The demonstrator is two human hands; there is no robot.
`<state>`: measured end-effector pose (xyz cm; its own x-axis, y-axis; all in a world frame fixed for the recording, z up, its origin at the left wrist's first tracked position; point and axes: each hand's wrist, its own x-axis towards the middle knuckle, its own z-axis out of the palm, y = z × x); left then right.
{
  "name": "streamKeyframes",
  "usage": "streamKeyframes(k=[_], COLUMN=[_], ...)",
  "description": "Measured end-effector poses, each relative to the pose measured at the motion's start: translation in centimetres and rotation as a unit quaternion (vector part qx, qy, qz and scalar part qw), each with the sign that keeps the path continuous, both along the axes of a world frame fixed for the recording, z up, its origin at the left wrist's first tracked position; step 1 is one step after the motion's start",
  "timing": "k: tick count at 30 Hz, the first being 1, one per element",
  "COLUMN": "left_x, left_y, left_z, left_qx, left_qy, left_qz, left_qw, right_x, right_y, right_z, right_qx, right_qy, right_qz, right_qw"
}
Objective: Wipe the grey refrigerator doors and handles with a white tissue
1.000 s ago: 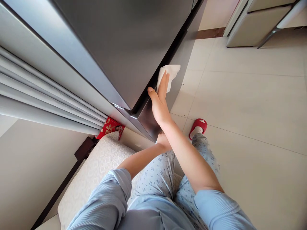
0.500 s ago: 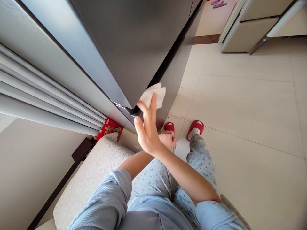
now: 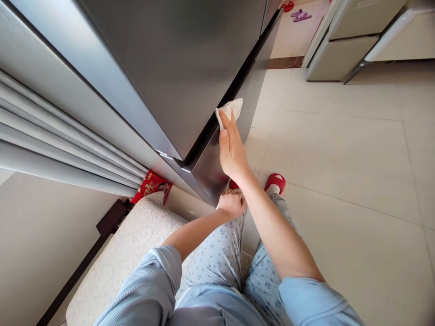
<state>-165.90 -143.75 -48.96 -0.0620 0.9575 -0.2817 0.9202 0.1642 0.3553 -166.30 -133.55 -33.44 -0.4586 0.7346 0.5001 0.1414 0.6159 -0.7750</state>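
The left grip (image 3: 232, 203) is curled closed, resting on the pale blue patterned pyjama trousers (image 3: 212, 258). The right grip (image 3: 231, 151), fingers extended, presses a crumpled white paper tissue (image 3: 231, 110) against the dark grey metal refrigerator door (image 3: 170, 68) at left. Farther right, a red slipper (image 3: 275, 182) stands on cream floor tiles (image 3: 340, 149).
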Motion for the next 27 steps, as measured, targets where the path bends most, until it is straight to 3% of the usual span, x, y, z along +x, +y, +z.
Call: streamKeyframes(k=[8,19,23,27], left_x=[0.4,0.4,0.4,0.3], left_y=[0.2,0.4,0.4,0.5], left_z=[-1.2,-1.0,-0.8,-0.7], left_qx=[0.018,0.009,0.008,0.007], left_qy=[-0.026,-0.025,-0.021,-0.023], left_qz=[0.015,0.023,0.028,0.034], left_qw=[0.999,0.999,0.999,0.999], right_x=[-0.5,-1.4,-2.4,-2.5], right_y=[8.3,20.7,22.0,20.1], right_z=[1.8,3.6,3.7,3.8], right_qx=[-0.022,-0.024,-0.019,-0.006], right_qy=[-0.02,-0.09,-0.084,-0.099], right_qz=[-0.047,-0.099,-0.118,-0.12], right_qw=[0.998,0.991,0.989,0.988])
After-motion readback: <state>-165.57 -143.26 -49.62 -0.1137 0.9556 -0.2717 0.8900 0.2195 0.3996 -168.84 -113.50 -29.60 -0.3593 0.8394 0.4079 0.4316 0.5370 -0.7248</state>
